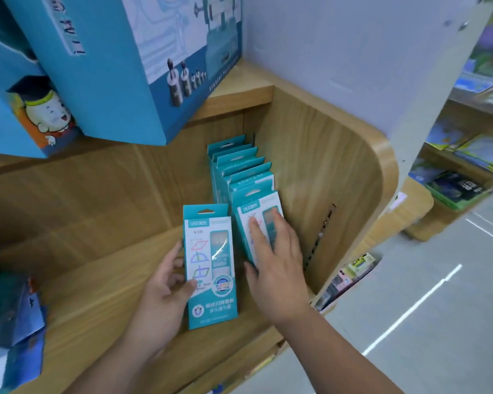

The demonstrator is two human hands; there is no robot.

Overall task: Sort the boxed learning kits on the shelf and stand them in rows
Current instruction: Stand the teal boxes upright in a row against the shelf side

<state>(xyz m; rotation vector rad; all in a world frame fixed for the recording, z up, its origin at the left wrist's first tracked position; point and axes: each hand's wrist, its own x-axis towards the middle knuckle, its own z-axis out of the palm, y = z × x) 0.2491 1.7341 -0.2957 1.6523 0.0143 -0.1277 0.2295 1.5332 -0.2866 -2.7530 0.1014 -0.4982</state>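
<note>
The left grip point(165, 288) held one boxed kit point(209, 265) upright, just left of the row point(239, 169) the flat-fingered right grip point(276, 260) pressed.

Retail shop, stationery/educational: wooden display shelf point(103, 302), identical hang-tab boxed kits point(241, 177) in a row, packaged stock point(456, 190) on neighbouring racks point(419, 207).

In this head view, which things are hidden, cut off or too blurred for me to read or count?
Head view:
- front kit of the row: print mostly covered by the right hand.
- kits behind it: overlapping, so their number is uncertain.
- held kit in the left hand: smallest bottom print is blurred.
- blue packs: cut off by the left edge.
</note>
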